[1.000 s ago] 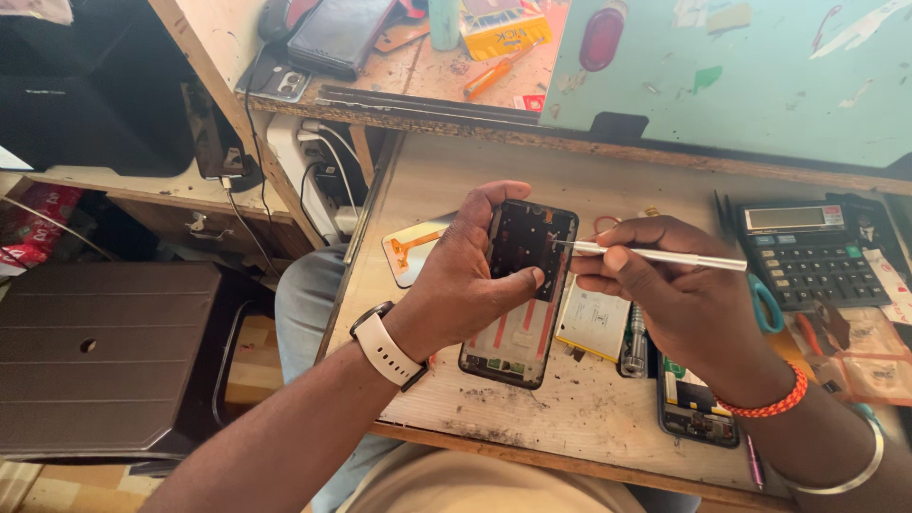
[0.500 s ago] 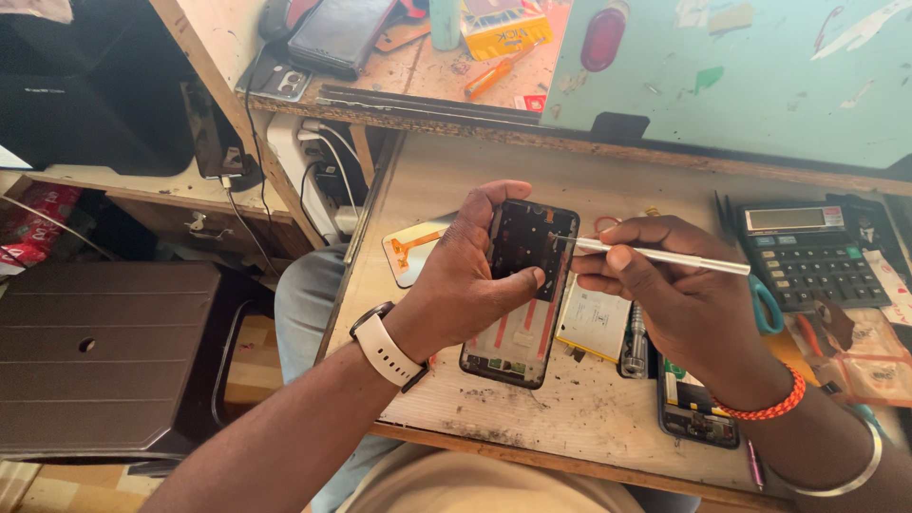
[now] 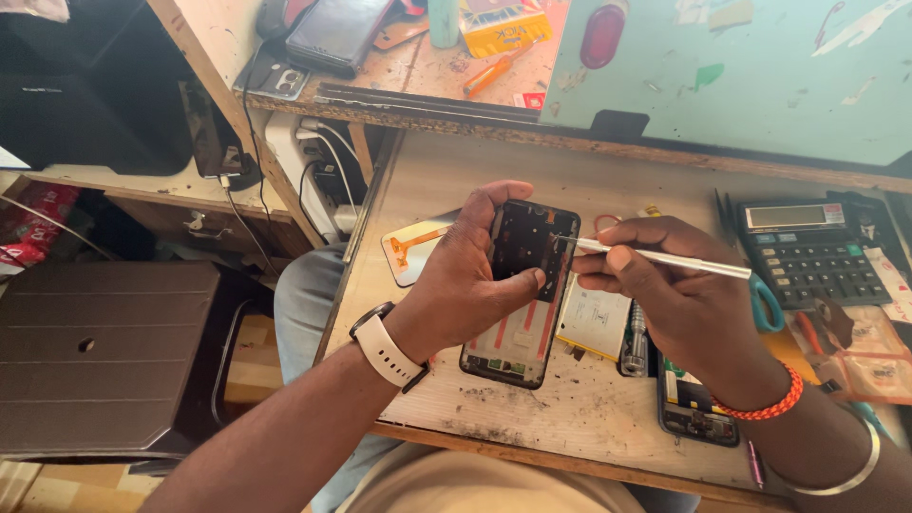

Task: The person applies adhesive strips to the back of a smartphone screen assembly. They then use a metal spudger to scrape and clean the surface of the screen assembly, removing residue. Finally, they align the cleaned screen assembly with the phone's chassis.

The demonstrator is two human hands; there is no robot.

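Observation:
My left hand (image 3: 467,280) grips an opened black phone (image 3: 521,285) with its back cover off, holding it tilted above the wooden workbench (image 3: 456,171). The phone's inner boards and red strips show. My right hand (image 3: 676,302) pinches a thin white tool (image 3: 665,258), and the tool's tip touches the upper right edge of the phone. A white watch sits on my left wrist; an orange band and a metal bangle are on my right wrist.
A phone battery (image 3: 594,318) and another opened phone (image 3: 698,408) lie under my right hand. A calculator (image 3: 812,252) and blue-handled scissors (image 3: 765,304) are at the right. A detached panel with an orange flex (image 3: 413,245) lies left. A raised shelf (image 3: 399,57) holds tools behind.
The white tool's tip has shifted slightly along the phone's upper edge. Both hands stay in nearly the same place.

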